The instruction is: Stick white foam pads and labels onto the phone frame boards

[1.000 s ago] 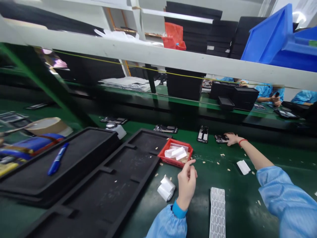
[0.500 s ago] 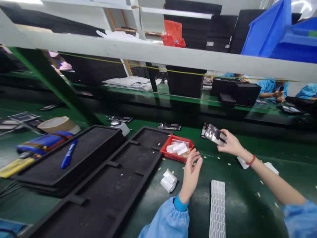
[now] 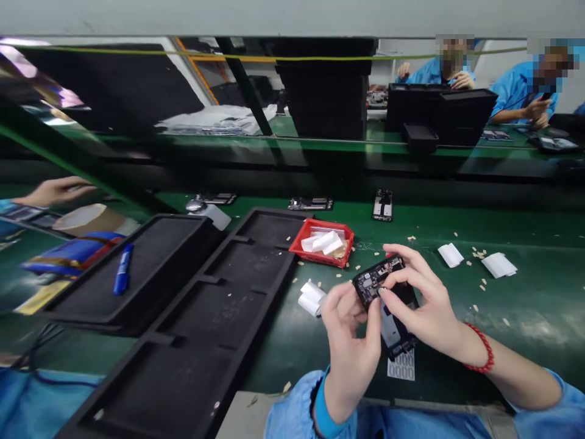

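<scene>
Both hands hold an open phone (image 3: 386, 299) up over the green table (image 3: 525, 317). The right hand (image 3: 423, 299) grips its top, and the left hand (image 3: 351, 332) pinches its side. A red tray (image 3: 301, 241) sits just behind.

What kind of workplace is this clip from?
Probably a phone assembly line: both hands hold an opened phone, more phone boards lie along the green belt, and people in blue smocks work opposite.
</scene>
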Available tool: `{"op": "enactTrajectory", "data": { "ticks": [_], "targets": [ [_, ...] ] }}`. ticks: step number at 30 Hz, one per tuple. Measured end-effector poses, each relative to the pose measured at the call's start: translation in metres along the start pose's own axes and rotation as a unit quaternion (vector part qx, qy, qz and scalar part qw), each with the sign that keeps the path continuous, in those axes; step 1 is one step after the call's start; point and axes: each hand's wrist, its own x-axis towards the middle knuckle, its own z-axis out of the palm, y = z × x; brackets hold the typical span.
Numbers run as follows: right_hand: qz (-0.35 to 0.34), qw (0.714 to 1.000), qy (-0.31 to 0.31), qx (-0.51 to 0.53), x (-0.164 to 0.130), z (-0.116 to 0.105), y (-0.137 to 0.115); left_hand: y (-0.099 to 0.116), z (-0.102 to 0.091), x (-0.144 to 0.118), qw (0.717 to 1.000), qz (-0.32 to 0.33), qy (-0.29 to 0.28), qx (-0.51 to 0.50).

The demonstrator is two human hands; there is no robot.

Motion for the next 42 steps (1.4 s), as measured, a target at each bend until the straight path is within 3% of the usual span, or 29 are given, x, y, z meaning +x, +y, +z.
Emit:
{"op": "enactTrajectory", "data": {
  "ticks": [4, 8, 16, 19, 26, 29, 32, 34, 35, 39, 42],
  "targets": [
    [-0.060, 0.998, 0.027, -0.019, -0.004, 0.002, -0.010, 0.013, -0.006, 0.000, 0.991, 0.092, -0.031, 0.092],
    [-0.164, 0.983, 0.011, -0.083, -0.005, 0.001, -0.014, 0.019, -0.012, 0.003, 0.986, 0.117, -0.040, 0.110],
    [-0.056, 0.998, 0.002, 0.015, 0.004, 0.004, -0.017, 0.022, -0.016, 0.005, 0.977, 0.156, -0.045, 0.140],
    [-0.054, 0.998, -0.017, 0.021, 0.005, 0.004, -0.018, 0.023, -0.018, 0.004, 0.975, 0.164, -0.041, 0.143],
    [-0.143, 0.983, -0.101, -0.055, 0.014, 0.005, -0.016, 0.019, -0.022, 0.007, 0.980, 0.139, -0.062, 0.126],
    [-0.135, 0.980, -0.146, 0.017, 0.019, 0.000, -0.015, 0.016, -0.026, 0.007, 0.987, 0.099, -0.046, 0.118],
    [-0.076, 0.987, -0.099, 0.104, 0.037, -0.002, -0.004, 0.011, -0.030, 0.004, 0.996, 0.034, 0.023, 0.084],
    [-0.014, 0.993, -0.065, 0.094, 0.060, 0.009, 0.012, 0.004, -0.032, 0.002, 0.995, -0.003, 0.092, 0.042],
    [0.011, 0.995, -0.078, 0.067, 0.073, 0.019, 0.022, 0.001, -0.033, 0.001, 0.992, -0.019, 0.121, 0.022],
    [0.030, 0.978, -0.208, 0.014, 0.121, 0.075, 0.066, -0.010, -0.040, 0.000, 0.982, -0.090, 0.167, -0.021],
    [0.033, 0.963, -0.267, -0.017, 0.136, 0.103, 0.085, -0.012, -0.048, 0.000, 0.978, -0.122, 0.168, -0.033]
  ]
}}
